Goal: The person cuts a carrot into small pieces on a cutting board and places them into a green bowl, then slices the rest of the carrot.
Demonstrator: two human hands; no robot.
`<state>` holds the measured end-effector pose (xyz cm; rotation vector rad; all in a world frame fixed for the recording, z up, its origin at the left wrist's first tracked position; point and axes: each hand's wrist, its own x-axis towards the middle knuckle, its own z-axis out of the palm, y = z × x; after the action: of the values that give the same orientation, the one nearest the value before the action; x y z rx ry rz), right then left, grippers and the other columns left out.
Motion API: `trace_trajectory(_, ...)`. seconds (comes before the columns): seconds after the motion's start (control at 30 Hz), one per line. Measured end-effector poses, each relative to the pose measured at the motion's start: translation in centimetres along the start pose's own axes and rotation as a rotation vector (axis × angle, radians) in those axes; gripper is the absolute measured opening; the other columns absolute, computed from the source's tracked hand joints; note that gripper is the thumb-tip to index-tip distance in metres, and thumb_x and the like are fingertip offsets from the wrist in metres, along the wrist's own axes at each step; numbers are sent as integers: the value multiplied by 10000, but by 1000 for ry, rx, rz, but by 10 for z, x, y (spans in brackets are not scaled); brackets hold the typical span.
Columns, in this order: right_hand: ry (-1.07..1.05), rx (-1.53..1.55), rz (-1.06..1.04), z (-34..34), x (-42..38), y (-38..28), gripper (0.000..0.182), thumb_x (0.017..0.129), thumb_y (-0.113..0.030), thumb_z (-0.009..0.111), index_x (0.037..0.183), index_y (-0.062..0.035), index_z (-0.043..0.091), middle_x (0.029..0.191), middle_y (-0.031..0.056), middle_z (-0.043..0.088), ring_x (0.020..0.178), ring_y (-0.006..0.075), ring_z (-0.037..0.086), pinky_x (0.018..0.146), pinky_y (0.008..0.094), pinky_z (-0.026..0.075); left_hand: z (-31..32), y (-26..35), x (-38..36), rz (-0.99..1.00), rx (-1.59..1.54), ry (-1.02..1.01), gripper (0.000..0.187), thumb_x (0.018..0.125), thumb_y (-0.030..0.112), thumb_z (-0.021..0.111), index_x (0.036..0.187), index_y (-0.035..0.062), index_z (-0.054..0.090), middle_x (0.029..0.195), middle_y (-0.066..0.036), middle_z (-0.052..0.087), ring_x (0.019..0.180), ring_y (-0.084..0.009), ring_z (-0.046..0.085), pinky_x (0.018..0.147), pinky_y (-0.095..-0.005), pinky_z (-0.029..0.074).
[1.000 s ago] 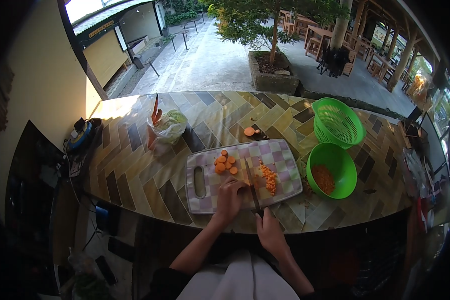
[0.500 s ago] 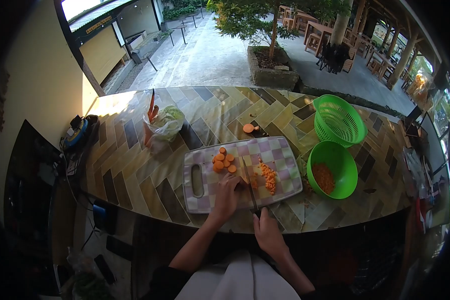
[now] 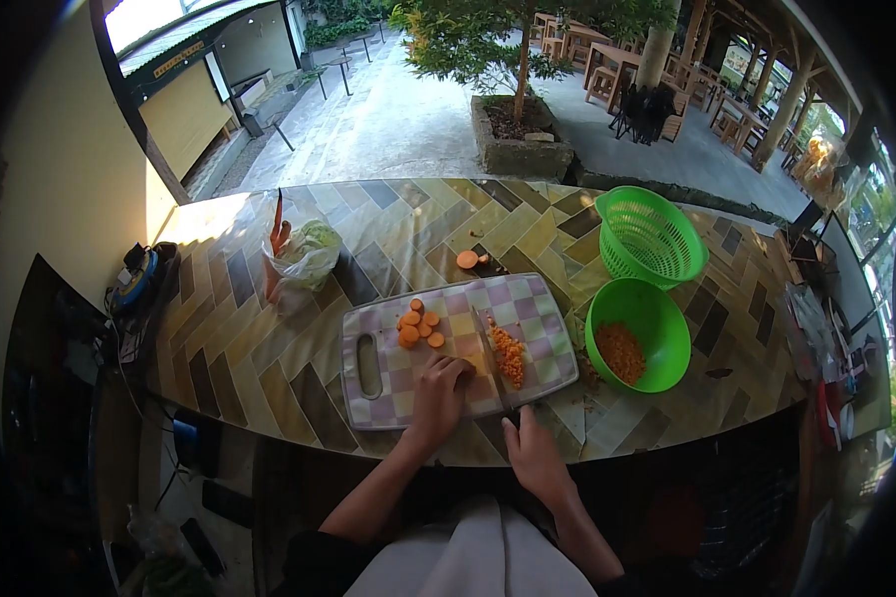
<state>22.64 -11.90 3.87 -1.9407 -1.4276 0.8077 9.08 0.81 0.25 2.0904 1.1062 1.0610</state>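
My right hand [image 3: 536,448] grips the dark handle of a knife [image 3: 489,348]. The blade points away from me across a checked cutting board [image 3: 363,413], along the left side of a pile of diced carrot [image 3: 509,360]. Just left of the blade, my left hand [image 3: 436,396] rests on the board with curled fingers; whatever lies under the fingertips is hidden. Beyond that hand, round carrot slices [image 3: 418,326] sit in a loose heap. To the board's right stands a green bowl [image 3: 675,343] with chopped carrot [image 3: 620,352] inside.
A green colander [image 3: 652,234] stands behind the bowl. Carrot end pieces [image 3: 468,260] lie beyond the board. At the back left, a plastic bag [image 3: 309,261] holds pale green vegetables, with whole carrots [image 3: 277,234] beside it. The tiled table's [image 3: 219,328] front edge runs close to my body.
The knife has shifted right across the board, closer to the diced pile, and the bits beside it have joined the pile. My left hand sits slightly nearer me. The whole view has shifted.
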Motion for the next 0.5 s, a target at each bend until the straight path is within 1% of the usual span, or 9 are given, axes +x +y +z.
trace_trajectory(0.03,14,35,-19,-1,0,0,326,1027,-246,480,1035,80,465,748,318,611,762,527,592,643,579,430,3,0,2,-35,-2,-18,131,797,-28,626,905,-14,699,902,-159,703,895,-329,654,796,-391,510)
trace_trajectory(0.1,2,132,29,-7,-2,-7,344,1033,-264,479,1009,79,471,740,310,603,765,530,588,638,565,424,12,2,8,-106,-6,-52,162,810,-18,646,942,2,738,895,-142,725,852,-298,701,770,-352,536)
trace_trajectory(0.13,-2,179,56,-10,-4,-9,355,1037,-273,479,996,79,474,736,306,599,767,531,586,636,558,420,14,3,11,-123,-73,-63,166,823,-11,648,960,6,741,897,-139,730,844,-283,711,760,-343,542)
trace_trajectory(0.2,23,182,26,-4,-3,9,316,1044,-274,488,978,33,455,653,178,540,588,294,536,534,434,419,18,4,18,-151,-209,-87,176,848,3,653,996,13,748,901,-134,740,828,-253,731,741,-327,553)
trace_trajectory(0.23,35,184,11,-1,-2,18,299,1048,-274,492,969,10,446,612,114,511,499,175,511,483,373,418,19,2,18,-142,-234,-37,159,854,15,666,990,11,748,886,-132,741,795,-244,728,718,-323,551)
trace_trajectory(0.3,9,214,32,-2,-3,27,279,1050,-279,488,983,-13,439,601,64,490,460,137,471,432,337,391,13,2,19,-125,-284,63,131,864,40,693,978,6,748,855,-128,744,731,-226,720,673,-313,546)
trace_trajectory(0.4,-61,322,113,-8,-6,26,246,1055,-283,477,1011,-46,427,588,7,441,426,91,424,383,286,358,-6,19,25,-177,-136,78,130,841,56,742,954,-8,748,881,-125,753,773,-185,731,704,-291,558)
trace_trajectory(0.43,-91,369,149,-11,-9,23,234,1057,-284,472,1021,-58,423,584,-9,422,420,77,410,371,270,348,-4,19,26,-196,-163,72,151,846,56,744,978,-16,740,900,-125,755,792,-178,731,711,-281,560)
trace_trajectory(0.5,-166,497,242,-21,-14,11,220,1060,-284,460,1018,-74,414,579,-13,398,409,74,396,365,262,344,3,16,29,-235,-218,61,194,855,56,747,1026,-33,724,938,-126,759,830,-165,733,724,-261,563)
